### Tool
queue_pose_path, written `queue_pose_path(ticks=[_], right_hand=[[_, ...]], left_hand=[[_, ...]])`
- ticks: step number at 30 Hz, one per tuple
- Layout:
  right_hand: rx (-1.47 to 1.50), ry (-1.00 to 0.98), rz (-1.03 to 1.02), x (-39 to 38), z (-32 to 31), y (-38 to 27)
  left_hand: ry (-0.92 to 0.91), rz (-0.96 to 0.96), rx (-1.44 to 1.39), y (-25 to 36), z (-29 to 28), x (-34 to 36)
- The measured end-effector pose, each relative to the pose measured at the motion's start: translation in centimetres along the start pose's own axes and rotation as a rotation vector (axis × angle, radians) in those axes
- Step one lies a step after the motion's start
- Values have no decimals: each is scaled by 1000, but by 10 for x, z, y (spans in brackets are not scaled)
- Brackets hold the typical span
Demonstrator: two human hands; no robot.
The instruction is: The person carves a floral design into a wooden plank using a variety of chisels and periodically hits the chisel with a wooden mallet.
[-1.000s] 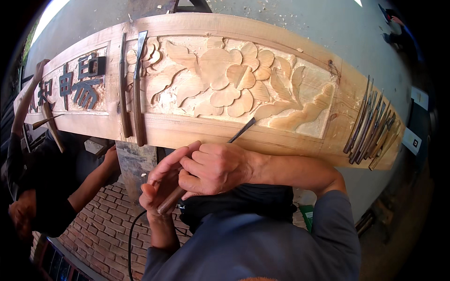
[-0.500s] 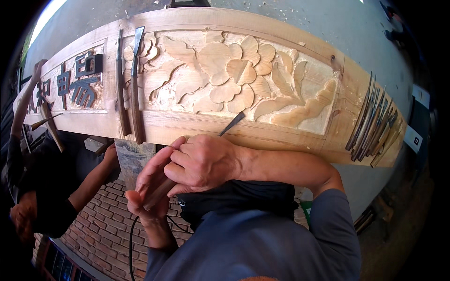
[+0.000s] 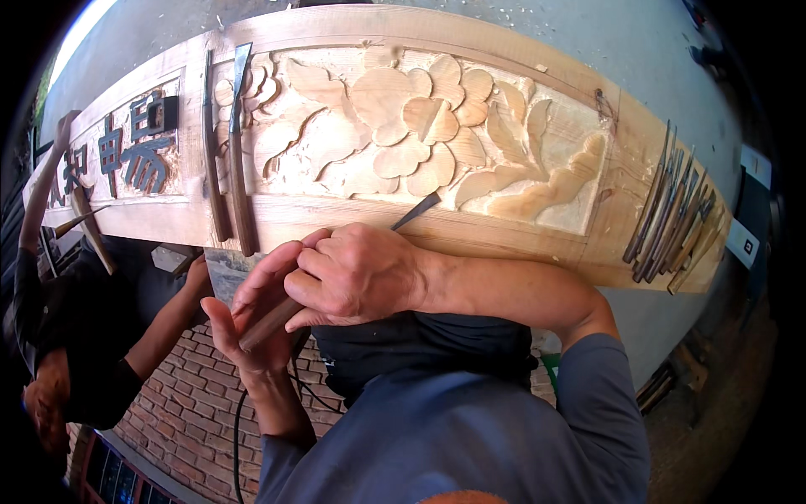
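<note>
A long wooden panel [image 3: 537,252] carved with a flower and leaves in relief lies across the view. I hold a carving chisel [image 3: 416,210] with both hands. My right hand [image 3: 357,273] wraps over the shaft near the blade. My left hand [image 3: 252,323] grips the brown wooden handle from below. The steel tip rests at the lower edge of the flower relief, just below a petal.
Two long-handled chisels [image 3: 231,160] lie across the panel left of the flower. Several more chisels [image 3: 672,218] lie in a row at the right end. Dark carved characters [image 3: 134,143] fill the left section. Another person in black [image 3: 92,336] stands at lower left over a brick floor [image 3: 193,403].
The view has shifted closer to the panel. My hands and the chisel have moved slightly up toward the flower's lower edge; both grips stay the same.
</note>
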State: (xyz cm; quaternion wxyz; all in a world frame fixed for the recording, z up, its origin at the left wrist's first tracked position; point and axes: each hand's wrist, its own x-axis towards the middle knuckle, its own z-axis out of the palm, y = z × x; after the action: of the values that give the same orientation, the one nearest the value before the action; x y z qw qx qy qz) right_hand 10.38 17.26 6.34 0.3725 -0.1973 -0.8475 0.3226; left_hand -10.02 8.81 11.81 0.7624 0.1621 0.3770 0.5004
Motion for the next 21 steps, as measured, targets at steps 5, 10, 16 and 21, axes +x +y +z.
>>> queue_pose_path(ticks=[5,10,16,21], right_hand=[[-9,-26,0,-1,2,3],[-14,-27,25,1,1,4],[6,-16,15,1,-3,5],[-13,-29,-4,-3,-4,4]], left_hand=[[21,-14,-33,-3,-7,2],[82,-64,39,2,-13,3],[5,-30,92,4,-6,5],[54,-15,131,-1,-4,1]])
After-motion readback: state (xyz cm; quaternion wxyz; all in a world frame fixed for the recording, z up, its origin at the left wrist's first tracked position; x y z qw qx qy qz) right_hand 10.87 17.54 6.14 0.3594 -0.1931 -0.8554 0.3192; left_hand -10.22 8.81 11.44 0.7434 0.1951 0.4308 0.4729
